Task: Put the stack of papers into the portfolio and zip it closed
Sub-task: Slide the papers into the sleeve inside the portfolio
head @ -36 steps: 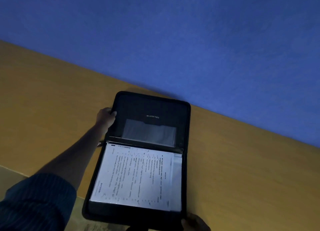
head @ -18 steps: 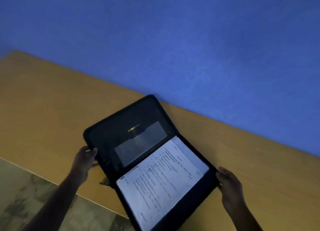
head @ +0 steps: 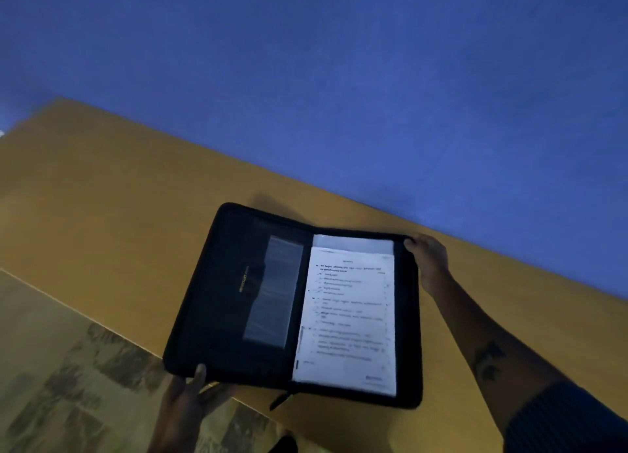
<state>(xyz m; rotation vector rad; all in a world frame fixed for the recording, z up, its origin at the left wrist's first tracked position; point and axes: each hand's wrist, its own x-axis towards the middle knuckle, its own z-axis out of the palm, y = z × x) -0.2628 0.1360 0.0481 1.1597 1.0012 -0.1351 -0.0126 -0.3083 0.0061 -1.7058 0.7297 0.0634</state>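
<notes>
Portfolio swung round since earlier; papers inside; left hand fingers clamp near corner, right hand fingers far corner.

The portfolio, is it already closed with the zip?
No, the portfolio lies open on the table, the papers showing on its right half, while the left hand and right hand hold its corners.

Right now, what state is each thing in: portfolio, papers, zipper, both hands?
portfolio: open flat on the table, near-left corner past the edge.
stack of papers: lying inside the right half.
zipper: undone, pull hanging at the near edge.
left hand: gripping the near-left corner.
right hand: holding the far-right corner.
</notes>
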